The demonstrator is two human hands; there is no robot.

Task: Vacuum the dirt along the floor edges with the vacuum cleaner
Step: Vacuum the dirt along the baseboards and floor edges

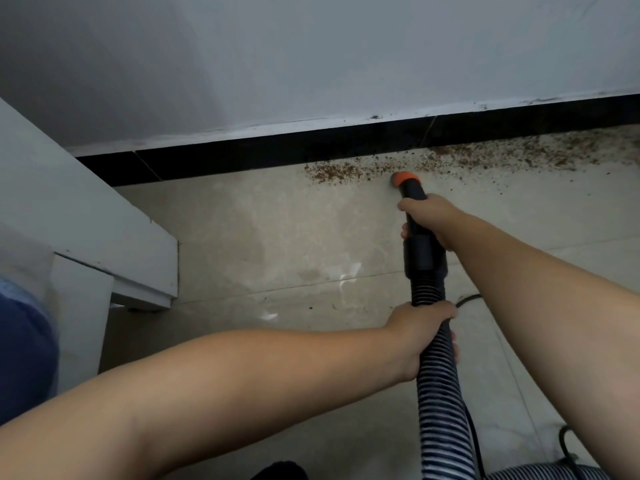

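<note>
A white wall (311,57) fills the upper half of the frame, and along its foot runs a black skirting strip (277,152) that slopes up toward the right. Below it lies a pale tiled floor (259,237), glossy enough to throw back some light. A band of brown dirt (450,159) lies on the floor right against the skirting, from the middle of the frame out to the right edge, thicker toward the right, with loose specks scattered below it. At the left a pale grey piece of furniture (104,237) juts in, its corner and base resting on the floor near the skirting, well apart from the dirt. A blurred blue shape (24,355) sits at the lower left edge; I cannot tell what it is. The black vacuum tube (420,237) reaches up the centre-right of the frame, and its orange nozzle tip (406,178) is down at the floor, at the lower edge of the dirt band. The right hand (431,220) is wrapped around the rigid tube just behind the tip. The left hand (424,337) grips the ribbed hose (440,410) lower in the frame, fingers curled round it. The hose runs on down to the bottom edge, where more striped hose curves off to the lower right. A thin black cable (467,299) lies on the floor beside the hose.
</note>
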